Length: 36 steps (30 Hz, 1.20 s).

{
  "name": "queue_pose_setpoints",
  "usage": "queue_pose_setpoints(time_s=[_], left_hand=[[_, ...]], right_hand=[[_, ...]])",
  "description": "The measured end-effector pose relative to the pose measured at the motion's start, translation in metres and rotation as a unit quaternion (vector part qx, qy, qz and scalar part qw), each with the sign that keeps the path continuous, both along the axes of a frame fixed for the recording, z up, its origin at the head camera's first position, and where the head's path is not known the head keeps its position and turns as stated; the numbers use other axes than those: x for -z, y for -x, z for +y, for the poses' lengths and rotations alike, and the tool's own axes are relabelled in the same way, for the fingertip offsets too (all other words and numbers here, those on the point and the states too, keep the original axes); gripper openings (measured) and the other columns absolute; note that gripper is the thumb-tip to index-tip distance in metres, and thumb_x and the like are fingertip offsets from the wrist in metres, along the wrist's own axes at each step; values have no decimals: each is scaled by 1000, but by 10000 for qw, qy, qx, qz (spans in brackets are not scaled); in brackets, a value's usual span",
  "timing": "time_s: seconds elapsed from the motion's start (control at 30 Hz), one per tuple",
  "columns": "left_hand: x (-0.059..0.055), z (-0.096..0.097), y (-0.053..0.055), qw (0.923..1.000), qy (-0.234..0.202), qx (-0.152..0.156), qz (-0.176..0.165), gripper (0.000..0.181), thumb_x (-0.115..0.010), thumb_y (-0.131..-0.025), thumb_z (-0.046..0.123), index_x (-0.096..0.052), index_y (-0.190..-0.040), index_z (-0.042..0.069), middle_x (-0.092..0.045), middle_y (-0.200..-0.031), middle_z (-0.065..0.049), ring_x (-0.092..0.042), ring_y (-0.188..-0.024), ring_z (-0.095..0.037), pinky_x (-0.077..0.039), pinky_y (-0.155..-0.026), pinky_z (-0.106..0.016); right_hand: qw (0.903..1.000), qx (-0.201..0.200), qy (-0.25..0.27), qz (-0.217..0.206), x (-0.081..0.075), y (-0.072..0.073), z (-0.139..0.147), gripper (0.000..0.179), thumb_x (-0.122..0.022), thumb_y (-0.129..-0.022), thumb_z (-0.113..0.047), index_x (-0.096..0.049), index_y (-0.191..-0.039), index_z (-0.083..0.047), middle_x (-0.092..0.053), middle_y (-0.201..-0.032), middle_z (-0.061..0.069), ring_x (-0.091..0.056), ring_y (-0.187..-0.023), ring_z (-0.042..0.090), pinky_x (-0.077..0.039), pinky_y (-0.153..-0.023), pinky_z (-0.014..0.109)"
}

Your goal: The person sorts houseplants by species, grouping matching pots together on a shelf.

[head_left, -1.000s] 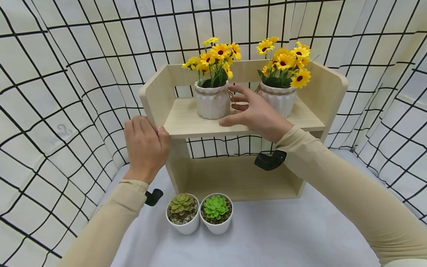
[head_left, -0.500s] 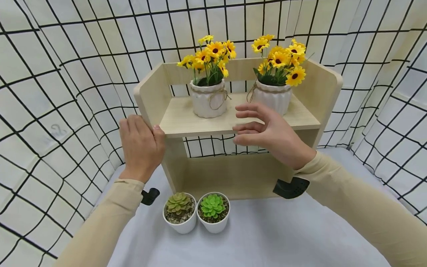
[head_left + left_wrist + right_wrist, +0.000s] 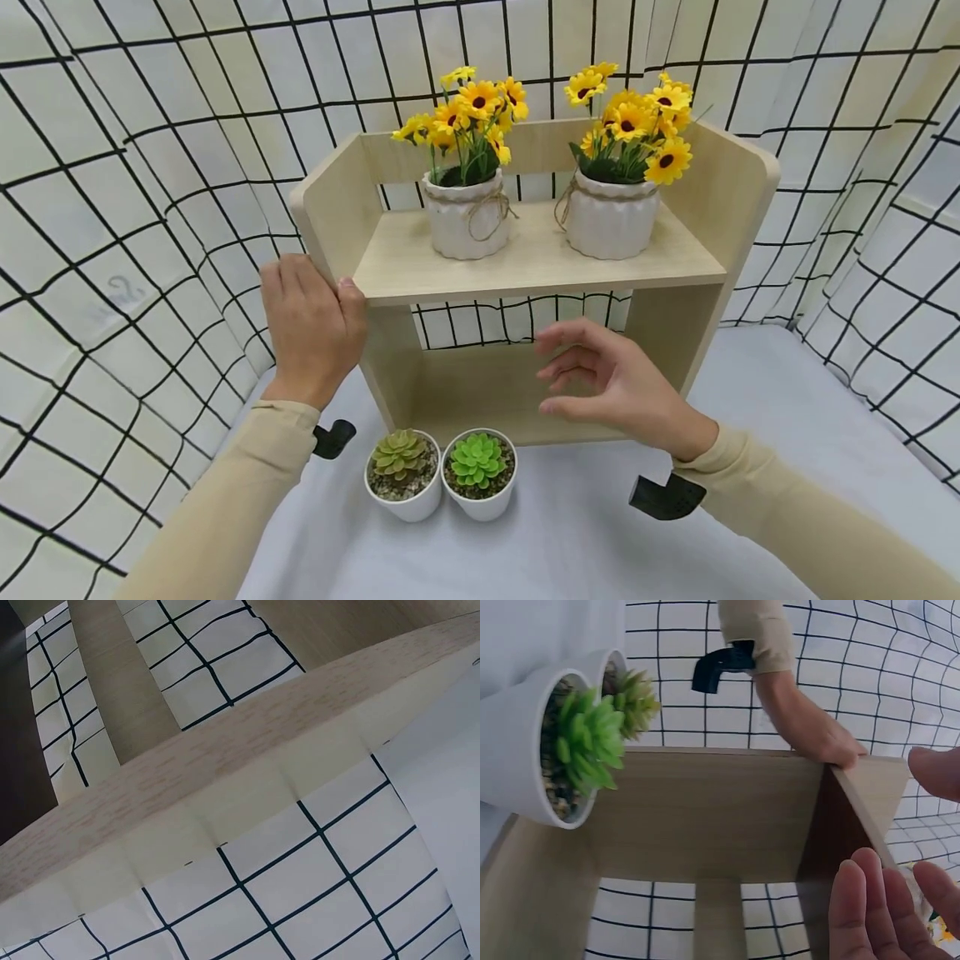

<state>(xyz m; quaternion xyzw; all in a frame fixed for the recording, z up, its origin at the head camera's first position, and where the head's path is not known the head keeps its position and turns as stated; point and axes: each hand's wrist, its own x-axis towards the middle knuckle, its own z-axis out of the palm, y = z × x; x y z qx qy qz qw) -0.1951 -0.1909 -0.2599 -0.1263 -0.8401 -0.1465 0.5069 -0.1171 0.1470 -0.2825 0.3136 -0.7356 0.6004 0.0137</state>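
Observation:
My left hand (image 3: pixel 311 329) grips the left side panel of a pale wooden shelf unit (image 3: pixel 540 279), thumb at the front edge of its upper board. My right hand (image 3: pixel 615 383) hangs in front of the lower compartment, fingers loosely bent and holding nothing. Two white ribbed pots of yellow flowers, a left one (image 3: pixel 467 221) and a right one (image 3: pixel 611 223), stand on the upper board, twine tied round each. On the cloth before the unit are a bright green succulent (image 3: pixel 480 475) and a duller green succulent (image 3: pixel 405 475) in white pots, side by side. The right wrist view shows the right fingers (image 3: pixel 877 915) spread apart.
A white cloth (image 3: pixel 570 525) covers the surface under the unit. Black wire grid panels (image 3: pixel 187 167) backed with white sheeting stand behind and on both sides. The lower compartment's bottom board (image 3: pixel 480 387) lies behind the succulents.
My right hand has moved from beside the left flower pot, down and toward me, to in front of the lower compartment. The left hand has kept its grip on the side panel.

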Motion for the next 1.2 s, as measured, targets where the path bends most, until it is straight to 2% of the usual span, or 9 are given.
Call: queue_pose_setpoints(time_s=[0.17,0.37,0.5,0.67,0.8,1.03,1.2], left_hand=[[1,-3,0,9998,-155,69,89,41,-32,-97,26,-44,-103,-12,-42,-94,-32,-33,-93,-46,-26,-86,-54],[1,-5,2,9999,-65,47,127,42,-32,-98,26,-45,-105,-13,-42,-96,-32,-33,-92,-46,-26,-85,-55],[2,-4,3,9999,-105,49,123,42,-32,-97,26,-45,-104,-13,-42,-95,-32,-33,-92,-46,-25,-86,-55],[2,-2,3,9999,-141,54,67,43,-31,-97,27,-45,-106,-13,-42,-96,-31,-33,-93,-45,-25,-86,-55],[2,0,4,9999,-143,53,60,44,-31,-97,27,-44,-107,-13,-41,-97,-31,-33,-94,-45,-25,-86,-55],[2,1,3,9997,-240,46,11,45,-31,-97,29,-43,-109,-12,-41,-97,-32,-32,-95,-45,-25,-87,-54],[3,2,4,9999,-162,-1,-45,46,-30,-98,29,-44,-112,-13,-42,-99,-32,-33,-95,-45,-25,-86,-55]], right_hand=[[9996,-195,3,203,31,-2,-1,62,-82,-79,4,-55,-135,3,-60,-130,10,-68,-105,14,-59,-91,29],[9998,-101,-131,126,64,-2,-3,64,-85,-79,-2,-56,-136,-7,-62,-132,11,-67,-109,19,-57,-94,27],[9990,-152,-316,277,84,0,-7,67,-87,-78,-6,-56,-138,-12,-62,-133,10,-67,-115,24,-57,-96,29],[9978,-222,-492,386,107,2,-11,77,-90,-75,-10,-54,-142,-14,-58,-137,9,-63,-123,19,-56,-101,33],[9977,-163,-567,326,120,3,-15,88,-92,-73,-10,-47,-149,-15,-54,-144,9,-55,-133,15,-53,-107,32],[9975,-311,-629,119,135,4,-24,106,-93,-70,-8,-33,-158,-14,-47,-151,15,-48,-140,35,-49,-113,34],[9948,-487,-892,-76,140,7,-32,109,-92,-71,-10,-28,-160,-14,-42,-156,21,-48,-143,37,-47,-115,39]])
